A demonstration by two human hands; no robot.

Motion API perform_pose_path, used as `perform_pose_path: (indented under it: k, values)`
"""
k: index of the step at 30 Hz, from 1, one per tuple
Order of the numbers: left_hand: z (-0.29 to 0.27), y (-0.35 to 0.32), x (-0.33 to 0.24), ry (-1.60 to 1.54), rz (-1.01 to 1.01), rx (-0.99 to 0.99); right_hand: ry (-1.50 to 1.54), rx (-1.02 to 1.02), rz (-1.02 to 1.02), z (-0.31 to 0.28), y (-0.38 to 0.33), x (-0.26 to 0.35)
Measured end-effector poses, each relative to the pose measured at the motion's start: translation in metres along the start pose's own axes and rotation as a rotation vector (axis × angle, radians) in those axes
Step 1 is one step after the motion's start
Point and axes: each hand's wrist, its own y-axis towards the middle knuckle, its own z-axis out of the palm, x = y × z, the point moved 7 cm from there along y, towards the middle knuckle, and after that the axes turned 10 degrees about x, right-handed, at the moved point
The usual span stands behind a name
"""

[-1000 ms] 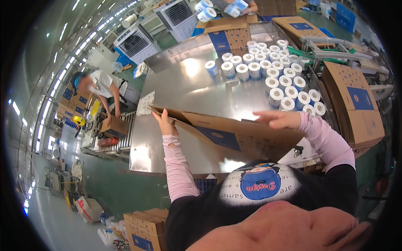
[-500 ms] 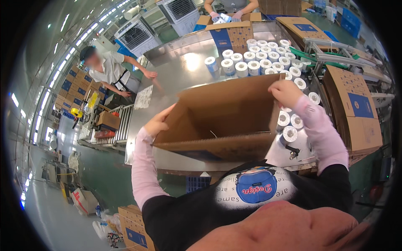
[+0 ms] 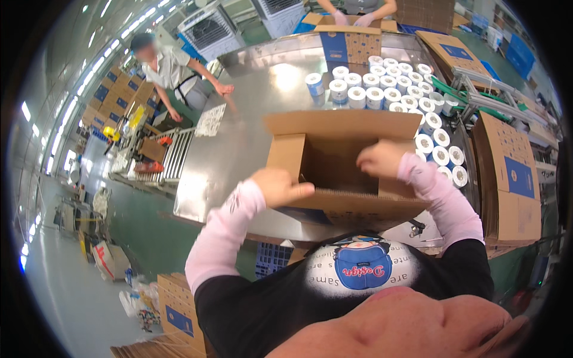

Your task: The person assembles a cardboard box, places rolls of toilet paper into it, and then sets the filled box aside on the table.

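An open cardboard box [image 3: 334, 212] stands upright at the table's front edge, its inside brown and dark. Its far flap [image 3: 346, 122] is raised, while the left and right side flaps lean inward. My left hand [image 3: 277, 186] is over the near left corner, thumb stretched out toward the opening and nothing gripped. Above the right side of the opening is my right hand [image 3: 382, 158], somewhat blurred, its fingers loosely bent and holding nothing I can see. Several white rolls [image 3: 375, 95] with blue-and-white sides stand beyond the box and to its right.
The metal table [image 3: 245, 107] extends leftward to a roller conveyor [image 3: 178, 161], where a person [image 3: 176, 74] stands. Across the table another person's gloved hands [image 3: 364, 20] are in a carton [image 3: 352, 45]. Flattened cartons [image 3: 507, 173] are stacked at right beside a metal frame [image 3: 477, 89].
My hands have let go of the box's upper edges and moved inward over its opening. The side flaps now lean in. The far person's hands have gone down into the carton.
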Motion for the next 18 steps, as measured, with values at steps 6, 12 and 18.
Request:
perform_pose_path:
  k: [6, 12, 18]
  values:
    - [-0.009, 0.077, 0.027, -0.214, 0.304, -0.907, -0.617, -0.616, 0.048, -0.096, -0.020, -0.003]
    - [-0.006, 0.029, 0.106, -0.390, -0.276, -1.596, -0.464, -0.216, 0.085, 0.033, -0.055, 0.023]
    - [0.041, 0.075, 0.086, -0.720, 0.126, -0.914, -0.414, -0.303, 0.429, 0.020, -0.114, -0.046]
